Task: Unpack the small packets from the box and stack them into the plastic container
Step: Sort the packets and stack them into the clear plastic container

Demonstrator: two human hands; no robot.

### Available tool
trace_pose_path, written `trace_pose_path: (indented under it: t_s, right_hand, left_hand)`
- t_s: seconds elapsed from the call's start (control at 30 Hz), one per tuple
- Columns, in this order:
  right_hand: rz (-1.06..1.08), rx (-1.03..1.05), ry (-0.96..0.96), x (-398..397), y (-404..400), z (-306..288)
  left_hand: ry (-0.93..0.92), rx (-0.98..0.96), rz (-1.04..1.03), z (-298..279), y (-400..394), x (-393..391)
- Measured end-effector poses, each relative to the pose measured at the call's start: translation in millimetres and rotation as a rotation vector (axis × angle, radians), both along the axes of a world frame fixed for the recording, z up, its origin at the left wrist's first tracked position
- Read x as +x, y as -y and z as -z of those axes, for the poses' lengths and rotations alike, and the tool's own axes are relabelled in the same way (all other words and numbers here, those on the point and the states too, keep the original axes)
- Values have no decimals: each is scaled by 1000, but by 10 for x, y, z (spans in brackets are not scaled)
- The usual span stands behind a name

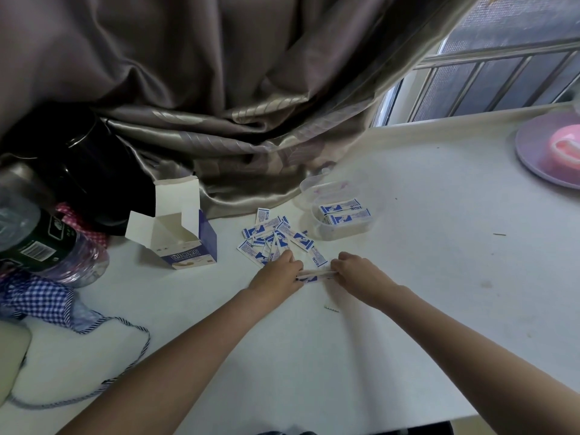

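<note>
Bundle (314, 274): pinched at each end by left hand (280, 275) and right hand (354, 270), seemingly for squaring edges. Loose packets (276, 238) just beyond; container (340, 219), part-filled, far right; box (185, 238) left, open.

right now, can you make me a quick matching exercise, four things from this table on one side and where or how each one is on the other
Things:
1. box
2. plastic container
3. loose packets
4. small stack of packets

States:
A. held at both ends by the left hand and right hand
B. scattered on the table
C. flaps open
D. holds a few packets

Pairs: 1-C, 2-D, 3-B, 4-A
</note>
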State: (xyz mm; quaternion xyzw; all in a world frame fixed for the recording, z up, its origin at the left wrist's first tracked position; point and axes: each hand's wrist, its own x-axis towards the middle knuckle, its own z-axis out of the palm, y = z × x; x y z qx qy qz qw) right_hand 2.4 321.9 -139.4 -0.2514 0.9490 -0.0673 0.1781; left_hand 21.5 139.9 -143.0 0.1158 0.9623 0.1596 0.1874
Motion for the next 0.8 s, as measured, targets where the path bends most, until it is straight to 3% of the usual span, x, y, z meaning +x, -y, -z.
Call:
trace_pose_path:
  t_s: [0.13, 0.33, 0.53, 0.67, 0.8]
  right_hand:
    - [39, -118, 46, -16, 41, -16]
    - [90, -229, 22, -79, -24, -57]
    - [596, -745, -39, -449, -234, -362]
    - [730, -843, -51, -717, -271, -475]
    - [709, -675, -127, -913, -299, -471]
  left_hand:
    - [44, 79, 23, 24, -23, 8]
    - [-39, 197, -25, -28, -19, -28]
    - [-103, 694, -579, -338, -223, -380]
    - [-173, 648, -612, -455, -397, -623]
    - [-206, 402, -552, -496, -517, -801]
